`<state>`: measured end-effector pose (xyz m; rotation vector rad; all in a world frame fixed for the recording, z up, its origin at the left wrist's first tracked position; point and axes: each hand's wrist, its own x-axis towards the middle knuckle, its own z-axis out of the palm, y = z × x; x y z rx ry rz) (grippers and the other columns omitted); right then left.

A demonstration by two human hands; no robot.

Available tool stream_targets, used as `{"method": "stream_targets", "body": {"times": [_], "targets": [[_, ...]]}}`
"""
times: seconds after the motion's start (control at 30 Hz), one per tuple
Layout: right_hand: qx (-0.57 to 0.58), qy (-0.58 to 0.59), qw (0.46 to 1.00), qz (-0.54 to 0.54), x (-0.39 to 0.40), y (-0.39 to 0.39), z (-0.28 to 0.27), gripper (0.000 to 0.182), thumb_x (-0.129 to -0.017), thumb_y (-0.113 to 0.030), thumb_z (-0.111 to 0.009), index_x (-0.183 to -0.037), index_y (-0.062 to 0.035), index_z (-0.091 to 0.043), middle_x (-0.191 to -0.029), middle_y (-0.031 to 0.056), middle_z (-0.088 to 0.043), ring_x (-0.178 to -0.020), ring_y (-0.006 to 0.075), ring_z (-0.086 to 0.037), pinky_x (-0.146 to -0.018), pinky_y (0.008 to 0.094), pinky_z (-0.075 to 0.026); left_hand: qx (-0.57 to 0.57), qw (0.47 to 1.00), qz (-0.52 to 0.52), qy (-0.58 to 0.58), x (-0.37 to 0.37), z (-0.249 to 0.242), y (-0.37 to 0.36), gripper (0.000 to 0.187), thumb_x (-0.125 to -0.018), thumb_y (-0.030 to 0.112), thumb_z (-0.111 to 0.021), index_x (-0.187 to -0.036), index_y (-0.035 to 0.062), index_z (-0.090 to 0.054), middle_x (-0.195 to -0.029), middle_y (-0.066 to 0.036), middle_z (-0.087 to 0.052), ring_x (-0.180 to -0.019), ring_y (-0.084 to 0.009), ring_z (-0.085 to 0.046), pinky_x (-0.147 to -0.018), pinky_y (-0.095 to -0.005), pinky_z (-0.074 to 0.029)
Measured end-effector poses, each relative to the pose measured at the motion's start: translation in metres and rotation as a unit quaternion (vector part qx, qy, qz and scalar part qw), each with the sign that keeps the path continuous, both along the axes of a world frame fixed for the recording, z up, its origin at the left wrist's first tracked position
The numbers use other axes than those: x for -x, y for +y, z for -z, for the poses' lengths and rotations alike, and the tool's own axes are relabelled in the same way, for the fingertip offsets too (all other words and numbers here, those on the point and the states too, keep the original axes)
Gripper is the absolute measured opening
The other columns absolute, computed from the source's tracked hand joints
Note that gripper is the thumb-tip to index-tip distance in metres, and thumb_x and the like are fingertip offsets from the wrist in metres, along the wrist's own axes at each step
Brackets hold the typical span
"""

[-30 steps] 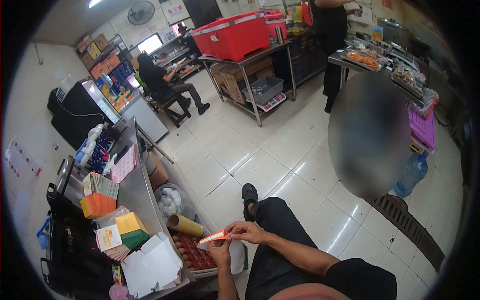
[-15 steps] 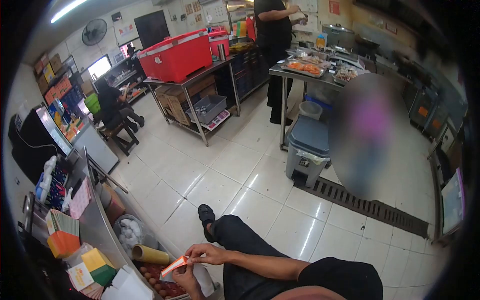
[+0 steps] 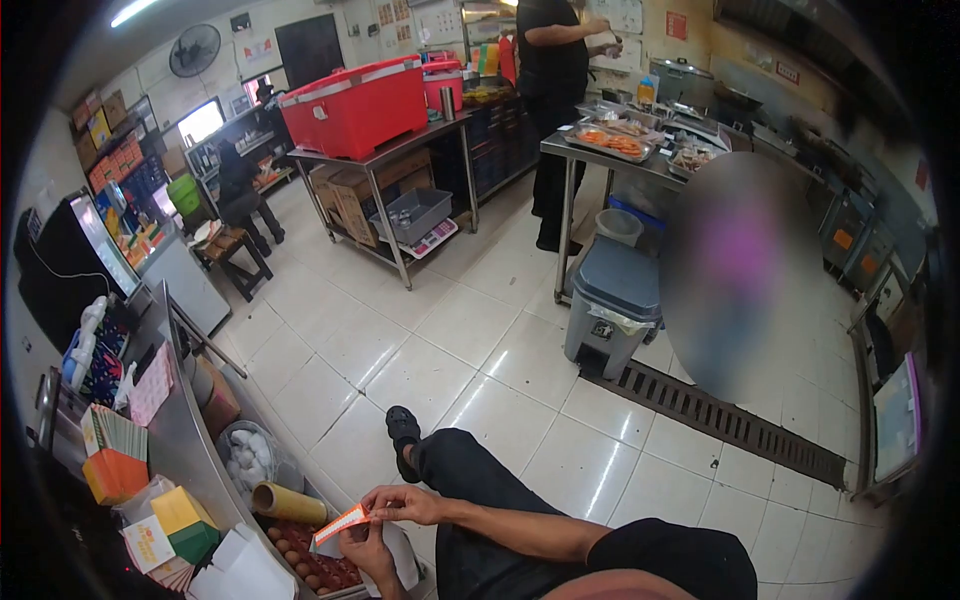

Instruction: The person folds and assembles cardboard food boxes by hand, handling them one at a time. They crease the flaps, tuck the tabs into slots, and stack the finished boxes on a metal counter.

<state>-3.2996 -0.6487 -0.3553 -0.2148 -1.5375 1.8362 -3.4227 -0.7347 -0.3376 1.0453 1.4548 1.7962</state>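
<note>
My left hand (image 3: 368, 560) is closed around the lower part of an orange and white folded paper sleeve (image 3: 338, 529). At its upper end, the fingers of my right hand (image 3: 405, 505) pinch the same sleeve. Both hands are close together over my lap's left side. Just beyond the sleeve lie brown eggs (image 3: 292, 556) in a red tray, and a yellowish roll of film (image 3: 290, 504) rests by them. What is inside the sleeve, if anything, cannot be made out.
A steel counter (image 3: 190, 432) on my left carries orange-green card stacks (image 3: 115, 470) and white paper (image 3: 240, 570). Ahead stand a table with a red cooler (image 3: 355, 105), a grey pedal bin (image 3: 612, 300) and a floor drain (image 3: 715, 415). One person (image 3: 550, 110) works at the back; another blurred figure is right.
The person at the far left has risen from the stool and now stands leaning over the counter. My hands have tilted the sleeve slightly while keeping hold. The view has shifted a little.
</note>
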Motion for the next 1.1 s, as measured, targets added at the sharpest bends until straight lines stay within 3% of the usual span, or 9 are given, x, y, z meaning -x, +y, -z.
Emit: {"method": "stream_targets", "body": {"times": [0.13,0.23,0.33,0.43,0.53,0.73,0.87,0.97,1.1], "targets": [[0.009,-0.001,1.000,0.005,0.004,0.004,0.010,0.020,-0.092,-0.024,-0.059,-0.096,-0.0040,-0.061,-0.121,0.0080,-0.054,-0.112,0.0166,-0.049,-0.097,0.0339,-0.038,0.009,1.000,-0.025,-0.006,-0.007,-0.003,0.001,0.025,-0.085,0.010,-0.067,-0.102,-0.0050,-0.056,-0.099,-0.011,-0.062,-0.093,-0.0175,-0.061,-0.081,-0.0285,-0.051],[0.044,0.014,0.998,0.037,0.004,-0.002,0.001,0.019,-0.091,-0.022,-0.061,-0.095,-0.0028,-0.061,-0.123,0.0086,-0.053,-0.107,0.0153,-0.053,-0.093,0.0330,-0.043,-0.009,0.992,-0.023,-0.120,-0.009,0.004,0.003,0.025,-0.089,0.015,-0.064,-0.102,-0.0044,-0.057,-0.100,-0.011,-0.061,-0.095,-0.0176,-0.061,-0.082,-0.0284,-0.052],[0.079,0.063,0.994,0.048,0.008,-0.004,0.006,0.020,-0.091,-0.021,-0.061,-0.095,-0.0014,-0.061,-0.122,0.0085,-0.054,-0.104,0.0150,-0.054,-0.092,0.0331,-0.044,-0.019,0.989,-0.009,-0.145,-0.008,0.006,0.007,0.025,-0.089,0.015,-0.063,-0.104,-0.0036,-0.056,-0.102,-0.011,-0.061,-0.095,-0.0179,-0.061,-0.083,-0.0298,-0.053],[0.009,0.040,0.995,0.092,0.008,0.000,0.013,0.020,-0.090,-0.019,-0.062,-0.096,-0.0005,-0.063,-0.122,0.0094,-0.055,-0.107,0.0165,-0.054,-0.094,0.0329,-0.043,0.007,0.992,0.009,-0.129,-0.006,0.013,0.009,0.026,-0.089,0.016,-0.063,-0.106,-0.0025,-0.055,-0.105,-0.011,-0.060,-0.096,-0.0181,-0.061,-0.084,-0.0305,-0.053],[-0.022,-0.015,0.990,0.135,0.006,-0.001,0.007,0.018,-0.088,-0.016,-0.063,-0.098,-0.0009,-0.064,-0.121,0.0108,-0.057,-0.110,0.0189,-0.054,-0.094,0.0330,-0.044,0.010,0.979,-0.027,-0.202,-0.028,-0.011,0.008,0.023,-0.089,0.014,-0.063,-0.106,-0.0003,-0.055,-0.101,-0.007,-0.059,-0.095,-0.0157,-0.059,-0.083,-0.0276,-0.052],[-0.121,-0.048,0.982,0.134,0.007,-0.005,0.006,0.019,-0.090,-0.011,-0.058,-0.105,-0.0003,-0.062,-0.119,0.0135,-0.058,-0.107,0.0241,-0.057,-0.092,0.0351,-0.044,-0.001,0.987,-0.026,-0.159,-0.015,0.012,0.007,0.024,-0.091,0.015,-0.061,-0.107,0.0005,-0.051,-0.104,-0.009,-0.059,-0.093,-0.0162,-0.061,-0.079,-0.0280,-0.055],[-0.011,-0.101,0.980,0.171,0.008,-0.012,0.001,0.033,-0.087,-0.022,-0.064,-0.115,-0.0042,-0.060,-0.117,0.0110,-0.061,-0.100,0.0223,-0.062,-0.088,0.0335,-0.048,0.017,0.984,-0.029,-0.172,-0.009,0.011,0.006,0.026,-0.092,0.015,-0.059,-0.111,0.0011,-0.047,-0.103,-0.009,-0.058,-0.092,-0.0160,-0.061,-0.076,-0.0275,-0.055],[-0.065,-0.151,0.973,0.160,0.006,-0.014,-0.003,0.039,-0.089,-0.029,-0.062,-0.119,-0.0048,-0.058,-0.104,0.0135,-0.066,-0.090,0.0217,-0.065,-0.079,0.0333,-0.050,0.016,0.982,-0.024,-0.185,0.001,0.021,0.008,0.030,-0.091,0.015,-0.059,-0.113,0.0007,-0.044,-0.102,-0.011,-0.058,-0.088,-0.0176,-0.062,-0.074,-0.0287,-0.055],[-0.114,-0.209,0.957,0.167,0.003,-0.017,-0.010,0.038,-0.091,-0.030,-0.059,-0.121,-0.0066,-0.058,-0.089,0.0161,-0.068,-0.076,0.0237,-0.066,-0.067,0.0331,-0.049,0.008,0.992,-0.057,-0.109,0.008,0.022,0.009,0.031,-0.089,0.018,-0.063,-0.108,0.0021,-0.044,-0.109,-0.013,-0.055,-0.100,-0.0197,-0.056,-0.073,-0.0286,-0.054]]}}
